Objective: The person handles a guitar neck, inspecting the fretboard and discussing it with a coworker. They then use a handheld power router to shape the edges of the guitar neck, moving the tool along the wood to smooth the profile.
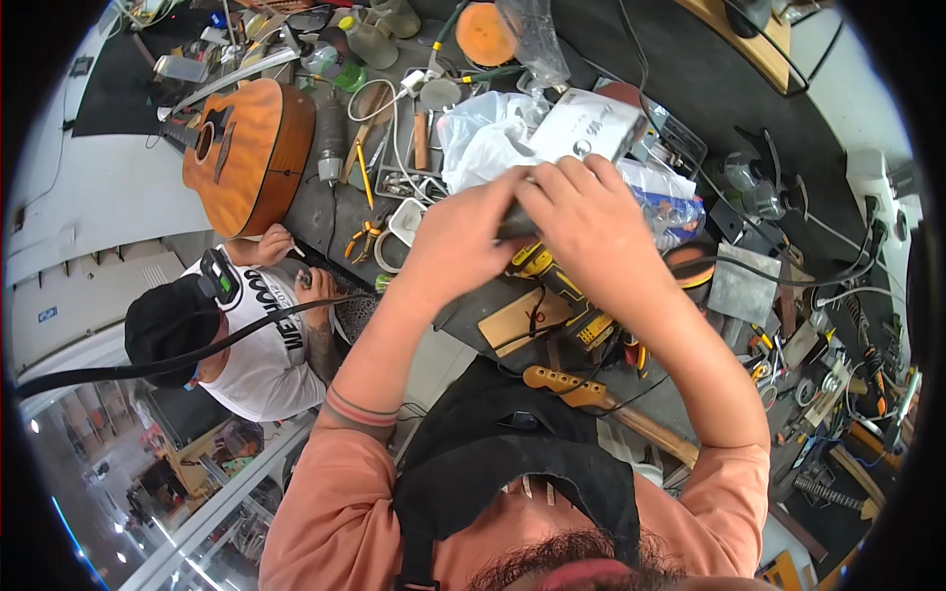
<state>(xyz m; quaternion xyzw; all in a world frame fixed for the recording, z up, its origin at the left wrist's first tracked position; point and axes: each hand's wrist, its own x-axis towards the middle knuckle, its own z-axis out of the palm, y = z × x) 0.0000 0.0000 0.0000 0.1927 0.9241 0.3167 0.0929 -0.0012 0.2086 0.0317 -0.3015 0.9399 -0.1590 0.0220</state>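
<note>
My left hand (461,234) and my right hand (588,212) meet above the bench, fingers curled inward. Between them shows part of a dark object (514,223), mostly covered by the hands, so its kind is unclear. Right below them lies a yellow and black power tool (552,271). Behind the hands are a white plastic bag (483,133) and a white printed box (589,123). A flat wooden block (522,320) rests nearer to me. Closest to my body lies an electric guitar neck (567,386) with tuners on its headstock.
At the left, a co-worker (251,340) in a white shirt sits beside an acoustic guitar (251,153). Pliers (366,236), a yellow pencil (365,175) and bottles (370,44) crowd the bench. Black cables cross it; a metal plate (744,281) and loose tools lie right.
</note>
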